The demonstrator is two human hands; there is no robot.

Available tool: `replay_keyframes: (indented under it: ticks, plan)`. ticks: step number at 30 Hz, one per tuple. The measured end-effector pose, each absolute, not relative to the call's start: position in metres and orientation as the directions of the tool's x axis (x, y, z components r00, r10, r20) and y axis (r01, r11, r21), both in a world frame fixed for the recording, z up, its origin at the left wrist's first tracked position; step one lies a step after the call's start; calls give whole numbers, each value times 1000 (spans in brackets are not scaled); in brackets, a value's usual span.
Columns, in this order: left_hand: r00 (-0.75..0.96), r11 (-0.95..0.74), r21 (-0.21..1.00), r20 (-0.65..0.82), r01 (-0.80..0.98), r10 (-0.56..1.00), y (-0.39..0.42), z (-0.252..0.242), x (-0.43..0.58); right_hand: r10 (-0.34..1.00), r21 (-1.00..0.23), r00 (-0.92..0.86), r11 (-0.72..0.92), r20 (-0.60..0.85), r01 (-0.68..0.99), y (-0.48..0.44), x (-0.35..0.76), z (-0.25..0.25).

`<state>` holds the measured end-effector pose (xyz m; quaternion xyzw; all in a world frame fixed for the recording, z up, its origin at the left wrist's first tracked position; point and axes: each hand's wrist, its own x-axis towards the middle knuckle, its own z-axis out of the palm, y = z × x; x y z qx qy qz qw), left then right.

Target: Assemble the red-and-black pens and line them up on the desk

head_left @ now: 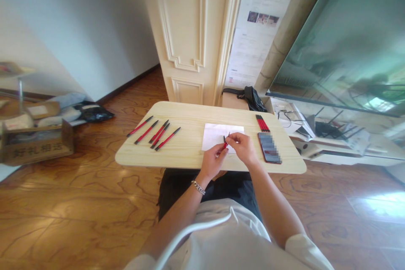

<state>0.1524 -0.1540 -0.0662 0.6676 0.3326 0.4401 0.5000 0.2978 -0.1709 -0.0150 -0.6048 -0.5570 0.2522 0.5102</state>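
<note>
From the head view, everything sits around a pale wood-grain table [177, 156] with rounded corners, which stands just in front of the person's lap. Over the middle of the table, the left hand [213, 161], with a silver chain bracelet [198, 187] on its wrist, and the right hand [242, 148] meet above a white paper sheet [218, 137]. The fingers of both hands are closed in a pinch on a slim red-and-black pen [225, 144], held just over the sheet and mostly hidden by them; how each fingertip sits is too small to tell. On the left half of the table lie five loose red-and-black pens [146, 132], slanted side by side and well apart from the hands. On the right half, a tight bundle of red pens with black tips [262, 123] lies just beyond a dark smartphone [269, 148] bearing a pixelated patch. Past the far edge of the table sits a black bag [251, 98], and left of the table, on the wood floor [79, 194], stands an open cardboard box [36, 149] printed with Chinese characters.
</note>
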Motion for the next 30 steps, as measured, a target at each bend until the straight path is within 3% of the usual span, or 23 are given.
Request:
replay_keyframes:
  ticks: [7, 12, 16, 18, 22, 30]
  plan:
    - [417, -273, 962, 256, -21, 872, -156, -64, 150, 963, -851, 125, 147, 240, 504, -174, 301, -6]
    - [426, -257, 964, 260, -66, 866, -157, -64, 151, 974, -865, 60, 164, 217, 475, -172, 308, -9]
    - [398, -195, 972, 232, -131, 887, -156, -65, 153, 974, -895, 174, 58, 149, 443, -154, 325, -27]
    - [390, -176, 974, 219, -145, 894, -156, -67, 154, 957, -830, 250, -17, 149, 557, -144, 331, -37]
    - [377, -172, 975, 214, -144, 901, -156, -69, 154, 968, -641, 237, -129, 86, 757, -128, 333, -49]
    - [374, -176, 974, 217, -141, 902, -155, -69, 154, 975, -451, 223, -200, -1, 870, -115, 325, -44]
